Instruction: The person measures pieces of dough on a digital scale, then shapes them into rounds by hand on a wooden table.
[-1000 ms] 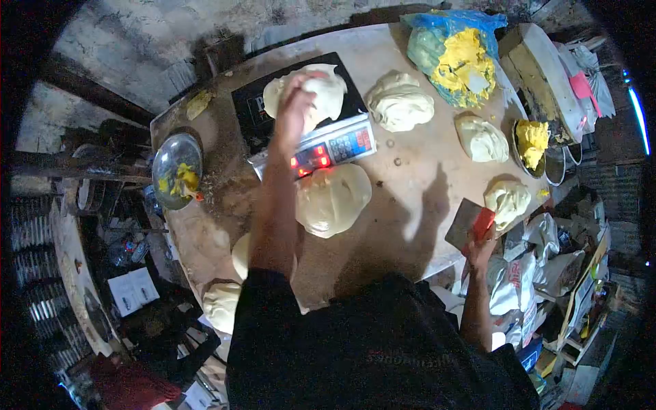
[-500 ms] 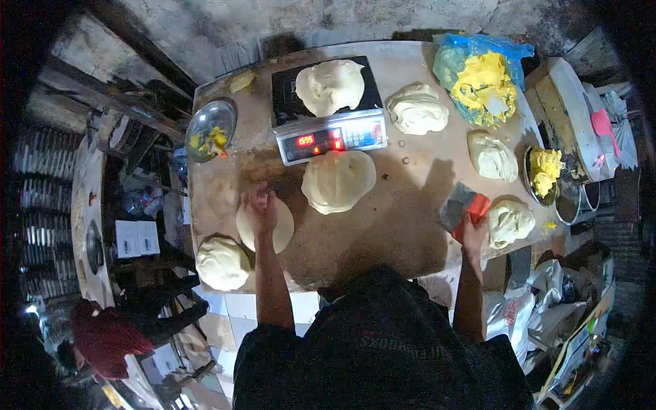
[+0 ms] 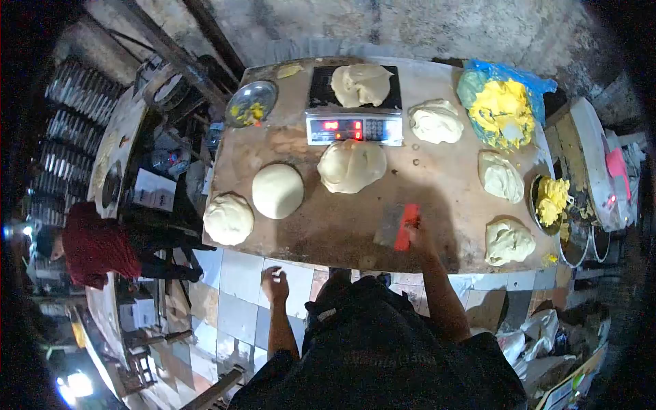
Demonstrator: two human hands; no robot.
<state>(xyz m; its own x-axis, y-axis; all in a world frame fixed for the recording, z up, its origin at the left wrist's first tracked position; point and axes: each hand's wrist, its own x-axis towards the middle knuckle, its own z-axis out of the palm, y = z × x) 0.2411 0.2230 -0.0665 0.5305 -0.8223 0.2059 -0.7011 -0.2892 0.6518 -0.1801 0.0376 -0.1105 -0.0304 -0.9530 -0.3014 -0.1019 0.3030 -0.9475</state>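
My right hand [image 3: 421, 236] is closed round the red handle of a dough scraper [image 3: 407, 227], low over the front part of the table. My left hand [image 3: 275, 285] hangs off the front edge above the floor, fingers loosely curled with a gap between them and nothing held. Nearest to it on the table are a smooth round dough ball [image 3: 277, 191] and a rougher dough lump [image 3: 228, 219]. Another dough piece [image 3: 351, 167] lies right before the digital scale [image 3: 354, 128]. On the scale's black plate sits a folded dough piece [image 3: 361, 85].
More dough lumps [image 3: 436, 121] lie along the table's right side. A blue plastic bag [image 3: 547, 83] with yellow fat is at the back right, beside a bowl of it [image 3: 536, 205]. A clear dish [image 3: 263, 96] stands at the back left. A person in dark red [image 3: 99, 242] is on the left.
My left hand has left the smooth dough ball and dropped back past the table's front edge. My right hand has moved left with the scraper, away from the right-hand dough lump. The view has shifted.
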